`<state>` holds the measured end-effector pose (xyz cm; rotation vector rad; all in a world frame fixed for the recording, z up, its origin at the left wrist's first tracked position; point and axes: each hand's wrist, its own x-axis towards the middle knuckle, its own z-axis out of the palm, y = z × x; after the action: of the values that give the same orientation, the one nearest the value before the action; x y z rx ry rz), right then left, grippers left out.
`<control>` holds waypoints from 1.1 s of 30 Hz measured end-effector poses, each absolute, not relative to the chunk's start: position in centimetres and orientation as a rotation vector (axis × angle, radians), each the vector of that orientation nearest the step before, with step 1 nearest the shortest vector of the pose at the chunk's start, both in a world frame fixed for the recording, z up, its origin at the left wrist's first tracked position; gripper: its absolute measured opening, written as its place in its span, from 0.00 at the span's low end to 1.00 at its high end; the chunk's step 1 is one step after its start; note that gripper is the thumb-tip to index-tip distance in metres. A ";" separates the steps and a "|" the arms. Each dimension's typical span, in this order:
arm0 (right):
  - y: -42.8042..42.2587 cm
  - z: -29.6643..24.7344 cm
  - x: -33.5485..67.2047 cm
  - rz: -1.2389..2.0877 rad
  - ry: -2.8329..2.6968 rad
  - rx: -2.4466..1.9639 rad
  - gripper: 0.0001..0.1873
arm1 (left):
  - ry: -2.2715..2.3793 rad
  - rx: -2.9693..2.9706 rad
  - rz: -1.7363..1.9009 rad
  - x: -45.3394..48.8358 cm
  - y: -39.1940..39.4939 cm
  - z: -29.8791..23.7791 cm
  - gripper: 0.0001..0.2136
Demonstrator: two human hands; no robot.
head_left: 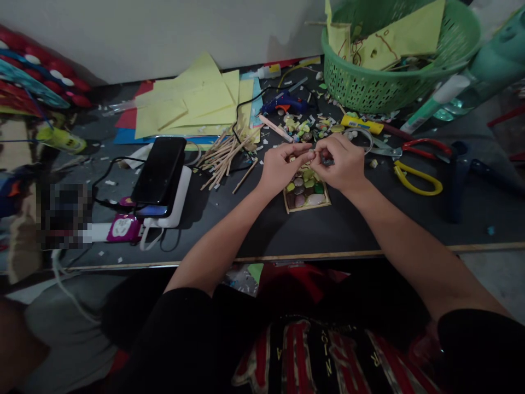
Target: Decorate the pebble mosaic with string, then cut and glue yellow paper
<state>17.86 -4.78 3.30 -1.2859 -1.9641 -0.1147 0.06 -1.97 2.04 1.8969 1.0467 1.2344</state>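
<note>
Both my hands meet above a small wooden frame [307, 203] filled with coloured pebbles, lying on the dark table [369, 230]. My left hand [281, 167] pinches its fingertips together against something tiny that I cannot make out. My right hand [342, 161] is curled closed around a small dark piece, too small to name, touching the left fingertips. Loose coloured pebbles [305, 128] lie just beyond the hands.
A pile of wooden sticks [225, 156] lies to the left, then a phone [159, 169] on a white power bank. Yellow paper sheets [192, 104], a blue glue gun [285, 103], a green basket [389, 82], red scissors [422, 148] and a yellow-handled tool [416, 180] surround the hands.
</note>
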 end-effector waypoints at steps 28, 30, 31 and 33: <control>-3.5 2.9 16.6 1.081 -1.408 -0.868 0.25 | 0.872 1.923 1.301 0.0 -1.5 1.9 0.20; -3.3 2.9 16.6 1.147 -1.365 -0.861 0.25 | 0.867 1.877 1.316 0.1 -1.6 1.7 0.20; -3.3 2.8 16.6 1.179 -1.343 -0.854 0.24 | 0.871 1.851 1.322 0.2 -1.7 1.7 0.19; -3.2 2.8 16.5 1.231 -1.299 -0.837 0.22 | 0.887 1.796 1.328 0.4 -1.9 1.7 0.19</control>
<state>16.54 -3.20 2.76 -0.8372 -1.2994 1.2310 0.36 -1.91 1.67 1.7957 0.8870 1.3279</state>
